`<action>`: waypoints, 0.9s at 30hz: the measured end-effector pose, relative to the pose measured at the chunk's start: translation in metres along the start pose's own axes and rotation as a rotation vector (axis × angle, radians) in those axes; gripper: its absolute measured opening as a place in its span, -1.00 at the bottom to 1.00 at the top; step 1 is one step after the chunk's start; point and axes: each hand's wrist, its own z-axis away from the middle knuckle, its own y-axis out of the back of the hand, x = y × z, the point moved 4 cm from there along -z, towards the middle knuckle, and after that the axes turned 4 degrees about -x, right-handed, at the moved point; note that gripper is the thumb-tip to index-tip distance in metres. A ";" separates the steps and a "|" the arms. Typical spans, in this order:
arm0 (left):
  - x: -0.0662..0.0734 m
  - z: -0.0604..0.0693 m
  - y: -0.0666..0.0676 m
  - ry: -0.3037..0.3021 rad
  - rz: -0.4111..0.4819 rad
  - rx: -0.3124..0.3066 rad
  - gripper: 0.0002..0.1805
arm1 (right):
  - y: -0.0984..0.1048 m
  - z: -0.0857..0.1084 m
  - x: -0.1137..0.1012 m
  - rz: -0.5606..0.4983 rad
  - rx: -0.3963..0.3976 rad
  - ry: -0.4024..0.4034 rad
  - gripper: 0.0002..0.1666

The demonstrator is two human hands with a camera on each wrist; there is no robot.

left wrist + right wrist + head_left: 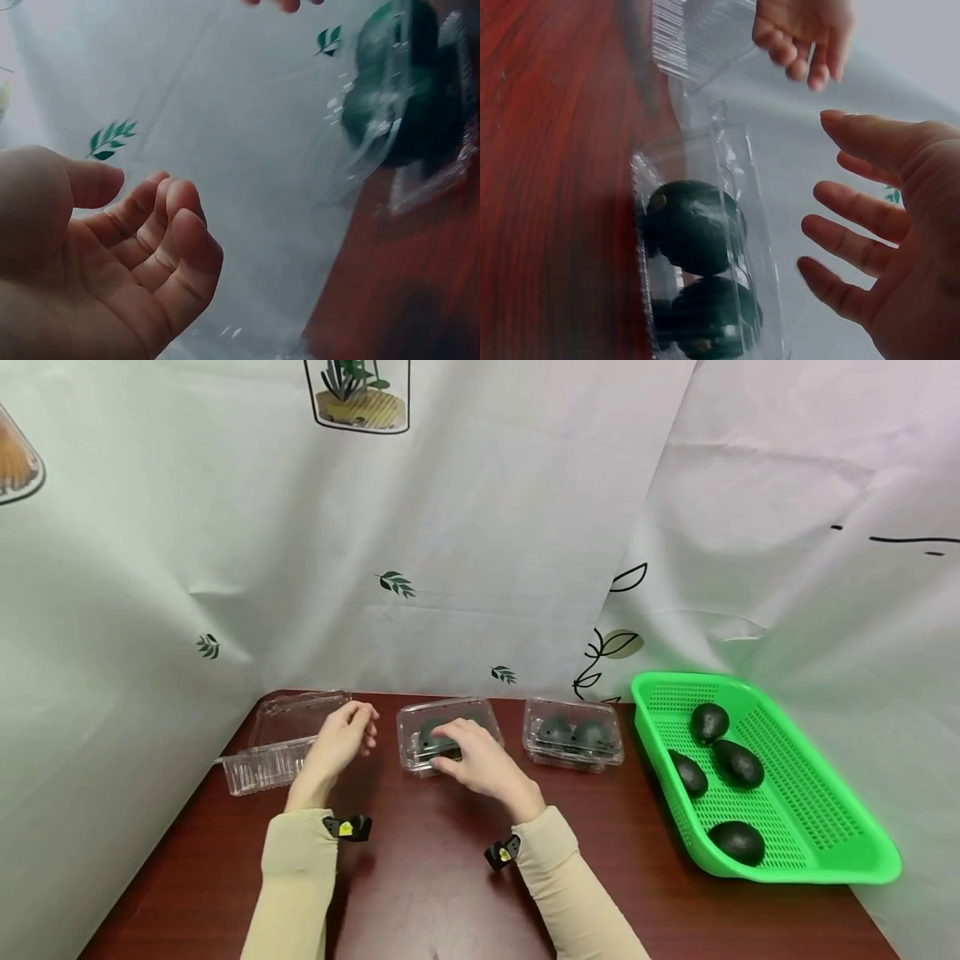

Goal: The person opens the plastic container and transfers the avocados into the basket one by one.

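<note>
Three clear boxes line the surface point(420, 877): an open box point(270, 764) at the frame's left, a middle box point(411, 735) and a right-hand box point(573, 760), both closed, two dark fruits point(697, 225) showing in each. Four more lie in one green basket point(813, 777), lower right. The left hand point(341, 747) is loosely curled near the open box; the right hand point(483, 762), fingers spread, is just apart from the middle box.

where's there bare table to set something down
The table is bare between the right sleeve and the green basket, and between that sleeve and the left sleeve. The back is crowded: open container by the left hand, middle container by the right hand, right container close to the basket.
</note>
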 end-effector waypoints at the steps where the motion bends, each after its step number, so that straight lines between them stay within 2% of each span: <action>1: -0.001 -0.001 -0.004 0.005 0.000 -0.001 -0.69 | -0.002 -0.001 -0.001 0.005 -0.005 0.003 -0.56; 9: -0.012 -0.010 -0.026 0.058 -0.029 0.018 -0.72 | -0.015 -0.007 -0.006 0.054 -0.033 -0.002 -0.58; 15: -0.034 -0.014 -0.037 0.127 -0.065 0.060 -0.68 | -0.027 -0.010 -0.009 0.100 -0.041 0.022 -0.62; 19: -0.048 -0.016 -0.046 0.157 -0.036 0.072 -0.68 | -0.034 -0.011 -0.012 0.141 -0.034 0.034 -0.64; 23: -0.058 -0.019 -0.051 0.173 -0.003 0.081 -0.63 | -0.039 -0.013 -0.016 0.232 -0.020 0.029 -0.67; 27: -0.069 -0.021 -0.055 0.194 0.098 0.072 -0.63 | -0.045 -0.013 -0.022 0.333 0.007 0.029 -0.75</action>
